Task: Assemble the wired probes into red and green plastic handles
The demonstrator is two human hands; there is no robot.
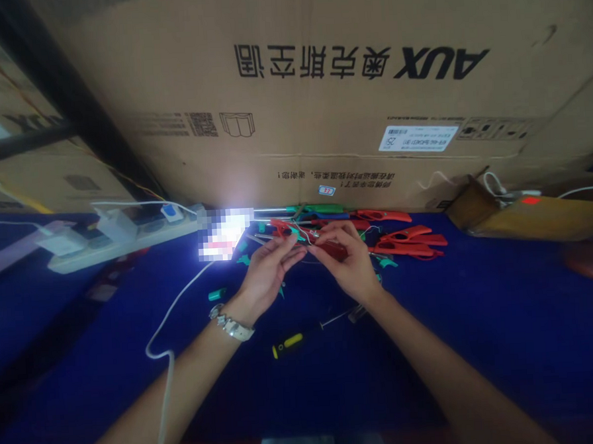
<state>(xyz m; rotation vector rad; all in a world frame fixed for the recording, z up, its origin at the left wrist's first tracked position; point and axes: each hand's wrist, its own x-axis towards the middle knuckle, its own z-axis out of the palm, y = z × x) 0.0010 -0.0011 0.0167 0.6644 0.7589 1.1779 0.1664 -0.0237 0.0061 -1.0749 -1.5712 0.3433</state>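
My left hand (272, 269), with a watch at the wrist, is closed on a small teal plastic piece (296, 234) between thumb and fingers. Close beside it, my right hand (347, 259) pinches a thin pale wire (306, 235) that runs between the two hands. The fingers partly hide the wire's end. Behind and right of the hands lie red long-nosed lighter casings (409, 242), a green lighter (323, 208) and several metal tubes. Small teal parts (243, 259) are scattered around. A black-and-yellow screwdriver (295, 341) rests on the blue cloth below the hands.
A glowing, pixelated phone (225, 235) stands left of the hands, its white cable (170, 351) crossing my left forearm. A power strip (123, 241) lies at the left. A large cardboard box (321, 128) walls off the back; an open carton (525, 220) holds a white cable at the right.
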